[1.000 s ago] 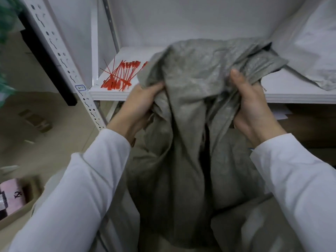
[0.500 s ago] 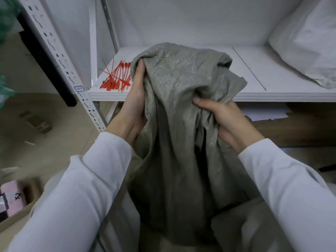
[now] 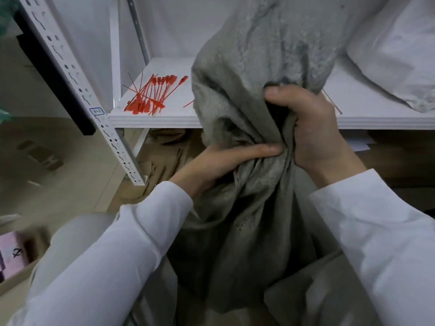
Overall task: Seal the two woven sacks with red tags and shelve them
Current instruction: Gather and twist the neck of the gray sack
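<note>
The grey woven sack (image 3: pixel 247 231) is standing low in front of the person, its top rising up past the front edge of the white shelf (image 3: pixel 164 120). The right hand (image 3: pixel 315 130) is clenching the bunched neck from the right, fingers wrapped into the folds. The left hand (image 3: pixel 219 163) is gripping the same neck from the left, just below, with one digit lying straight across the front of the twist; the two hands are touching or nearly so. The red tags (image 3: pixel 150 95) are lying in a loose fan on the shelf, up and to the left of the neck, their long axes running from near-left to far-right. They are nearer the left hand, so that hand is likely the one to reach while the right is holding the twist.
</note>
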Tool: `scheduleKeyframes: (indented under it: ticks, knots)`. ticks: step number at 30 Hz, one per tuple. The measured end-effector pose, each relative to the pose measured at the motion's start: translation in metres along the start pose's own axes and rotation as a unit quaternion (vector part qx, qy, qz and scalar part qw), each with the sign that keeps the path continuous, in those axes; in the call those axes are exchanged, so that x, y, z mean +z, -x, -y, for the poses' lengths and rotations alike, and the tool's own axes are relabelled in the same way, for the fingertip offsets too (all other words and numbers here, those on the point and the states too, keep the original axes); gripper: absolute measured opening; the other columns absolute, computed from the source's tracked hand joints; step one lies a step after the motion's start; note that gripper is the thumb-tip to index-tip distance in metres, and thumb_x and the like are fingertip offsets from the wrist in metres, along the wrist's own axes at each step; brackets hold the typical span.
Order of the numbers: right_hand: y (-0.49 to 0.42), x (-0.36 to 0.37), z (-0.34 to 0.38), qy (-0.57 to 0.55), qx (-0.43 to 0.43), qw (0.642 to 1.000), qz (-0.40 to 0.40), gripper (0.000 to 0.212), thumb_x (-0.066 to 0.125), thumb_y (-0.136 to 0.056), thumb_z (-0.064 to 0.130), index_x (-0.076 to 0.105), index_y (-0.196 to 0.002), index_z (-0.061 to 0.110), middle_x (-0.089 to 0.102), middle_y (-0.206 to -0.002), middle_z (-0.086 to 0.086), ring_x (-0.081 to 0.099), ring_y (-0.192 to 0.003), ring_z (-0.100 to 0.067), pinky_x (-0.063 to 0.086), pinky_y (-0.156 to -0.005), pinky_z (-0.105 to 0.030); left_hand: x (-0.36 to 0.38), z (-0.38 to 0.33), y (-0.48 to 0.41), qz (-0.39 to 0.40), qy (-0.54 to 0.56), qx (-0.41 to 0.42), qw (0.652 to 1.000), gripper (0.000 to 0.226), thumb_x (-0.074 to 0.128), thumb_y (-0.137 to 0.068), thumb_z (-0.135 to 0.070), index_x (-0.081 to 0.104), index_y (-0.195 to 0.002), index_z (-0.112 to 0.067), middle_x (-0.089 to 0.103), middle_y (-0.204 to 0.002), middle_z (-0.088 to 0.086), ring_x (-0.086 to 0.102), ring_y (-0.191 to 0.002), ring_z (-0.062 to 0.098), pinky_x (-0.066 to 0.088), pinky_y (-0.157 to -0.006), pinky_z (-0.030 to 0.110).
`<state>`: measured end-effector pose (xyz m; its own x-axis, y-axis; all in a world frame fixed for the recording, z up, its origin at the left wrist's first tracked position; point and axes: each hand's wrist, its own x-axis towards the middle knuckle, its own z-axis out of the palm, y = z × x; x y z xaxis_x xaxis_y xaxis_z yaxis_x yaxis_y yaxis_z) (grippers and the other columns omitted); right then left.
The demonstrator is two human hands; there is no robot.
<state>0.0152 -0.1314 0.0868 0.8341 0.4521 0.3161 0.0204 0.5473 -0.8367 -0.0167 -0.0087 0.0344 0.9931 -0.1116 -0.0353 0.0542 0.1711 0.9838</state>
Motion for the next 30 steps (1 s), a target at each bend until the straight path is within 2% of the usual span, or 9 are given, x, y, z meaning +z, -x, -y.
scheduleKeyframes:
  ticks: [6,8,11,14,17,21,25,27,30]
  knots:
    - [-0.009,-0.012,0.004,0.02,-0.001,0.998,-0.065,0.05,0.069,-0.071,0.015,0.061,-0.116,-0.005,0.067,-0.116,-0.022,0.064,-0.112,-0.034,0.049,-0.1,-0.048,0.0,-0.004,-0.008,-0.075,0.069,-0.007,0.995,0.049,0.076,-0.072,-0.009,0.065,-0.12,-0.004,0.071,-0.113,0.008,0.068,-0.105,0.022,0.055,-0.089,0.035]
    - [-0.014,-0.022,0.001,0.099,-0.012,0.989,-0.108,0.034,0.067,-0.078,0.015,0.066,-0.108,0.0,0.07,-0.111,-0.017,0.066,-0.108,-0.028,0.051,-0.099,-0.045,-0.002,-0.009,-0.009,-0.082,0.133,-0.033,0.987,0.044,0.072,-0.07,-0.008,0.067,-0.114,-0.001,0.072,-0.107,0.013,0.07,-0.097,0.025,0.056,-0.085,0.036]
    - [-0.016,-0.037,-0.006,0.208,0.001,0.966,-0.153,0.042,0.074,-0.073,0.034,0.069,-0.106,0.01,0.073,-0.102,-0.003,0.068,-0.099,-0.015,0.054,-0.089,-0.032,-0.01,-0.016,-0.009,-0.101,0.209,-0.052,0.971,0.017,0.059,-0.074,-0.01,0.071,-0.083,-0.003,0.073,-0.076,0.01,0.071,-0.07,0.021,0.059,-0.07,0.028]
    - [-0.014,-0.054,-0.012,0.286,0.023,0.934,-0.213,0.042,0.075,-0.068,0.049,0.075,-0.09,0.014,0.074,-0.091,0.001,0.069,-0.091,-0.013,0.054,-0.091,-0.037,-0.02,-0.023,-0.009,-0.151,0.264,-0.021,0.952,0.016,0.055,-0.072,-0.01,0.065,-0.084,-0.005,0.069,-0.072,0.008,0.068,-0.067,0.021,0.056,-0.074,0.029]
    - [-0.011,-0.068,-0.016,0.301,0.104,0.927,-0.198,0.033,0.079,-0.071,0.035,0.075,-0.091,0.01,0.076,-0.089,-0.007,0.072,-0.09,-0.024,0.056,-0.091,-0.042,-0.027,-0.026,-0.007,-0.17,0.298,0.009,0.939,0.026,0.054,-0.062,-0.01,0.067,-0.083,-0.004,0.07,-0.075,0.008,0.068,-0.069,0.023,0.055,-0.077,0.031]
    - [-0.007,-0.073,-0.019,0.34,0.239,0.906,-0.082,0.034,0.079,-0.071,0.007,0.07,-0.104,0.012,0.075,-0.097,-0.003,0.071,-0.091,-0.019,0.056,-0.084,-0.032,-0.026,-0.029,0.001,-0.142,0.299,0.015,0.944,0.027,0.049,-0.062,-0.008,0.074,-0.069,-0.003,0.071,-0.073,0.009,0.07,-0.067,0.023,0.059,-0.069,0.032]
    - [-0.01,-0.075,-0.018,0.489,0.162,0.849,-0.114,0.011,0.077,-0.076,0.012,0.071,-0.084,0.01,0.071,-0.084,-0.001,0.063,-0.075,-0.011,0.051,-0.07,-0.029,-0.029,-0.035,0.007,-0.12,0.261,0.0,0.958,0.029,0.048,-0.062,-0.004,0.075,-0.068,-0.004,0.071,-0.073,0.008,0.07,-0.07,0.023,0.058,-0.072,0.032]
    - [-0.016,-0.078,-0.011,0.46,0.069,0.872,-0.149,0.007,0.072,-0.073,0.006,0.07,-0.08,0.005,0.068,-0.081,-0.006,0.06,-0.075,-0.011,0.051,-0.07,-0.034,-0.032,-0.037,0.007,-0.13,0.242,-0.007,0.962,0.026,0.051,-0.06,-0.001,0.075,-0.072,-0.004,0.07,-0.074,0.009,0.068,-0.072,0.023,0.057,-0.075,0.031]
    - [-0.016,-0.074,0.004,0.267,0.028,0.961,-0.065,0.016,0.061,-0.064,-0.002,0.07,-0.078,0.0,0.067,-0.079,-0.013,0.065,-0.078,-0.021,0.052,-0.074,-0.034,-0.03,-0.037,0.005,-0.154,0.238,0.001,0.959,0.023,0.049,-0.068,-0.002,0.071,-0.078,-0.002,0.069,-0.072,0.009,0.068,-0.069,0.024,0.058,-0.074,0.032]
